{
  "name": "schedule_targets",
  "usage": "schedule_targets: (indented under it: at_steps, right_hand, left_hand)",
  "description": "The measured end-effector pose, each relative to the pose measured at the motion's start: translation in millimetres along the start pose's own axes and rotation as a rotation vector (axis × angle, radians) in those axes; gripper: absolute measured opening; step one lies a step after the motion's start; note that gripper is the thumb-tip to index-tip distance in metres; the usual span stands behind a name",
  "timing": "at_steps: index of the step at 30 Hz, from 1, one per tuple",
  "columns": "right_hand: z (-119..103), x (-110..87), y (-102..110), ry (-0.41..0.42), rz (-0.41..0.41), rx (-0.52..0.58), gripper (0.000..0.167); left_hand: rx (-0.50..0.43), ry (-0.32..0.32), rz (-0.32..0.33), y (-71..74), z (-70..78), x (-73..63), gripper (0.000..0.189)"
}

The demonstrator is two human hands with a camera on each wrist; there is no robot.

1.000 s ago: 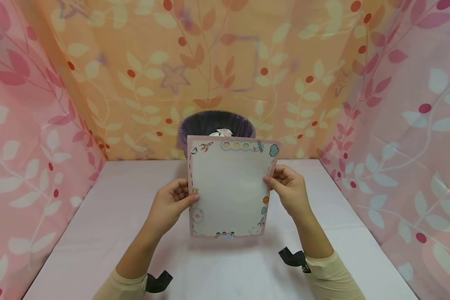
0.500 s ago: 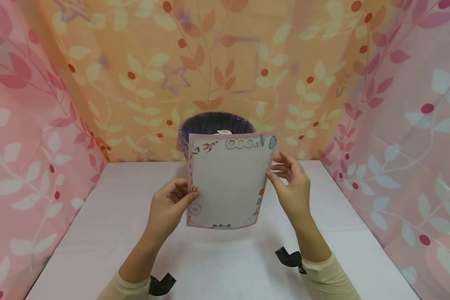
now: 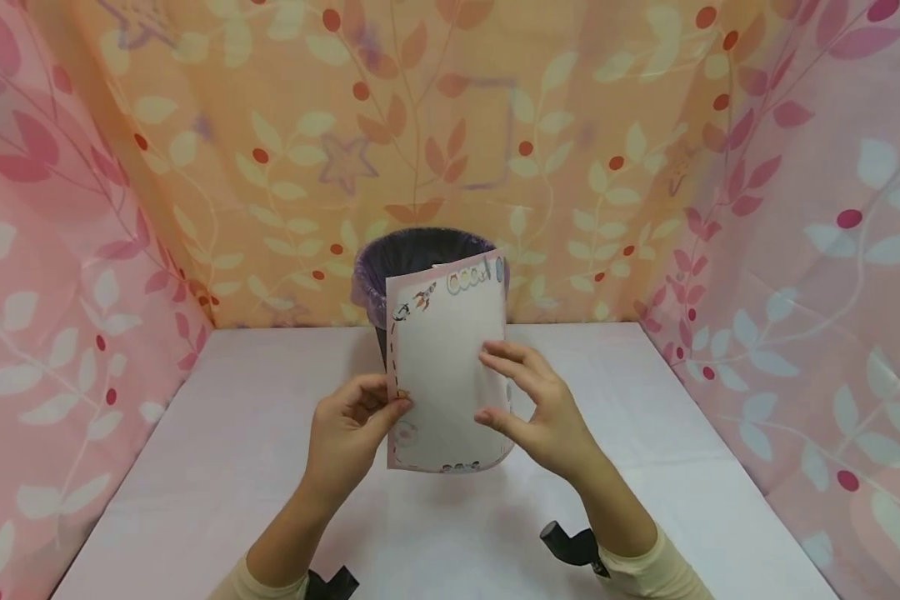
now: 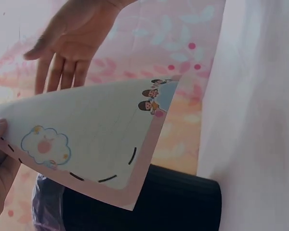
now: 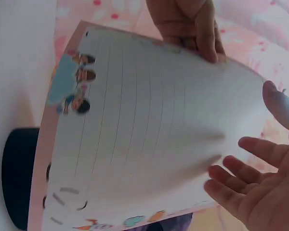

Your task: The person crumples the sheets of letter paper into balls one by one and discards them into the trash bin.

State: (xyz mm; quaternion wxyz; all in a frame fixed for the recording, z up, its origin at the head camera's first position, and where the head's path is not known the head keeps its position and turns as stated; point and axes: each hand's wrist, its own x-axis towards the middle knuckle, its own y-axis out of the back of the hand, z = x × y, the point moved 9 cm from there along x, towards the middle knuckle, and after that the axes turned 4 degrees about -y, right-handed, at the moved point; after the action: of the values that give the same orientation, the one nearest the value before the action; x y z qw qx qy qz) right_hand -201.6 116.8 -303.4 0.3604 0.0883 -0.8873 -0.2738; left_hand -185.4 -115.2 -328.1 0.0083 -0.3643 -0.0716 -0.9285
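A sheet of lined paper (image 3: 446,367) with a pink border and cartoon drawings stands upright over the table in the head view. My left hand (image 3: 348,437) pinches its left edge between thumb and fingers. At its right side is my right hand (image 3: 543,417), thumb and fingers spread and fairly straight, overlapping the sheet in this view. The right wrist view has the right hand's fingertips (image 5: 214,171) close over the paper (image 5: 135,120), which bows and carries dark finger shadows. In the left wrist view the sheet's lower corner (image 4: 130,192) hangs free.
Behind the sheet stands a black bin (image 4: 183,202) with a purple liner (image 3: 375,267), partly hidden by the paper. A white cloth covers the table (image 3: 217,417). Patterned curtains (image 3: 285,167) close off the back and both sides. Black wrist mounts (image 3: 570,546) sit at the sleeves.
My right hand has let go of the sheet's right edge, spread its fingers and moved left across the paper. The sheet has turned and curved, looking narrower. My left hand keeps its pinch.
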Motion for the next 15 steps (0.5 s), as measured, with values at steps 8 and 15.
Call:
schedule_targets:
  at_steps: [8,15]
  right_hand:
    - [0.1,-4.9,-21.5,-0.103,-0.125,-0.007,0.085]
    - [-15.6,-8.4,-35.0,-0.022,-0.224,0.216,0.053]
  left_hand:
    - [-0.122,-0.144,-0.104,-10.6,13.5,-1.3,0.031]
    - [-0.044,-0.190,-0.062,-4.6,14.8,2.0,0.034]
